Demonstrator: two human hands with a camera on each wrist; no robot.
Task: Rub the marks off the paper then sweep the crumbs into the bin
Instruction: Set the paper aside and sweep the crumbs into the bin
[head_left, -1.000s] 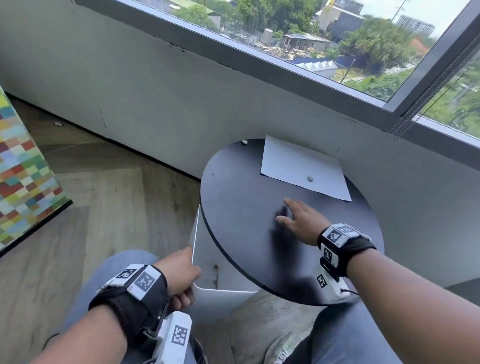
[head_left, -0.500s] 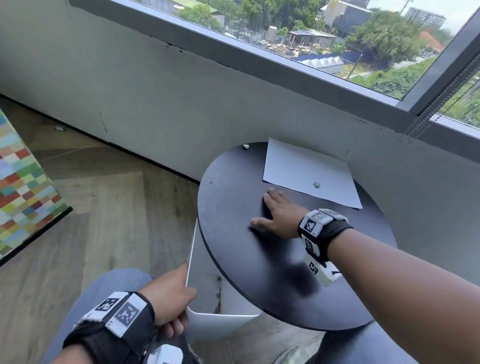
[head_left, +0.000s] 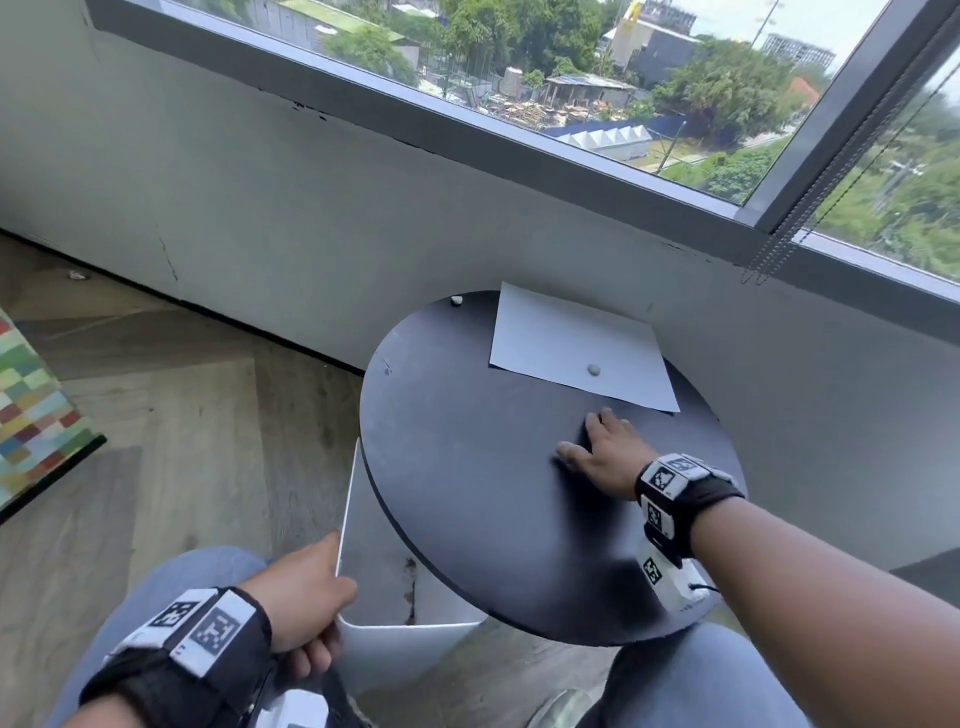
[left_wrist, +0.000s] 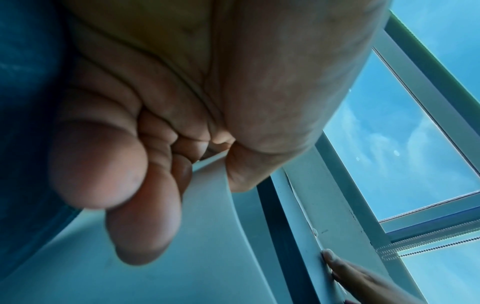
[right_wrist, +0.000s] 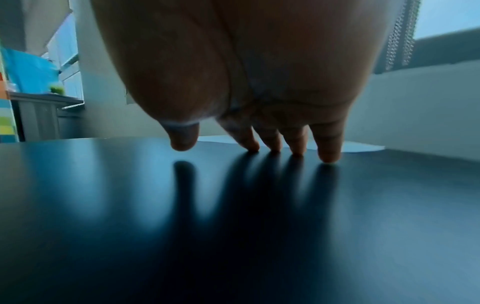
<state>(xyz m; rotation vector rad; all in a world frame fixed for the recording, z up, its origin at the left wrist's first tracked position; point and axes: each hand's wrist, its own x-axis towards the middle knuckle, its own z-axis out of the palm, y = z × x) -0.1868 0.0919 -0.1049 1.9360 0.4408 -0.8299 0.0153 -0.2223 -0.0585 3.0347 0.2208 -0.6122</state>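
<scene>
A white paper (head_left: 576, 348) lies at the far side of the round black table (head_left: 457, 467), with a small grey lump (head_left: 594, 369) on it. My right hand (head_left: 602, 457) lies open on the tabletop just short of the paper's near edge. Its straight fingertips (right_wrist: 328, 156) touch the dark surface (right_wrist: 233, 226). My left hand (head_left: 306, 597) grips the rim of the white bin (head_left: 415, 649), which sits under the table's near-left edge. In the left wrist view the thumb and fingers (left_wrist: 145, 205) pinch the bin wall (left_wrist: 213, 236). I cannot make out any crumbs.
A second small pale lump (head_left: 456, 300) sits at the table's far-left edge. A grey wall and window run right behind the table. A multicoloured block (head_left: 36, 415) stands on the wooden floor at left. My knees are under the table's near side.
My right hand slid to the right across the table along the paper's near edge. The left hand kept its grip on the bin.
</scene>
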